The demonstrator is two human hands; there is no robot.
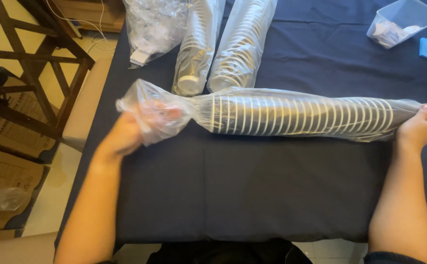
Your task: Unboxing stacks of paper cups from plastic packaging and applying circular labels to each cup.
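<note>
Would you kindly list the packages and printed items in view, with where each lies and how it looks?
Long clear sleeve of stacked cups: across the dark table, left hand and right hand gripping its ends.
Two more cup sleeves: behind it.
Crumpled clear bag: top left.
Clear plastic tub: top right.
Printed brown cardboard boxes: floor, left.

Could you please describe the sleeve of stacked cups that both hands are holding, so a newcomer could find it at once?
On the dark blue tablecloth, the held sleeve of cups lies crosswise nearest the person. The left hand grips its bunched plastic end, the right hand its other end. Unlike the two other sleeves pointing away, it runs left to right.
</note>
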